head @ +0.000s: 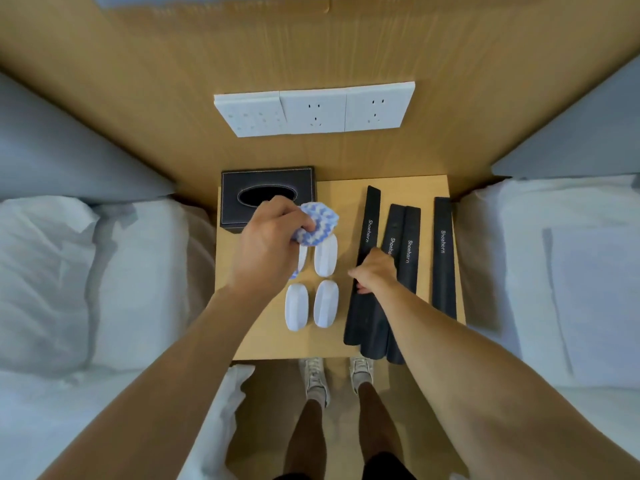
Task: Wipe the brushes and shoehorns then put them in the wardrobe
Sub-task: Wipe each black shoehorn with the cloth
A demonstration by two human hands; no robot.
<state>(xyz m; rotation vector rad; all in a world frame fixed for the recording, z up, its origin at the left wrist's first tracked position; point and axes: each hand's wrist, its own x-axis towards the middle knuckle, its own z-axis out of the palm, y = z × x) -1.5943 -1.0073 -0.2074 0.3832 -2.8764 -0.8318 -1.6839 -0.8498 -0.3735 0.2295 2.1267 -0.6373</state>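
Several black shoehorns lie lengthwise on the right half of a small wooden bedside table [263, 344]. My right hand [375, 271] is curled over the leftmost shoehorn [365, 306] near its middle, fingers round its edge. Another shoehorn [444, 258] lies apart at the table's right edge. Several white oval brushes sit on the left half, two in front [296, 307] [326, 303] and one [326, 255] behind them; another is mostly hidden under my left hand. My left hand [268, 244] hovers above them, gripping a bunched blue-and-white cloth [319, 223].
A black tissue box [266, 192] stands at the table's back left corner. White wall sockets [313, 110] sit on the wooden panel behind. Beds with white linen flank the table, one on the left [86, 278] and one on the right [561, 271]. My feet stand before the table.
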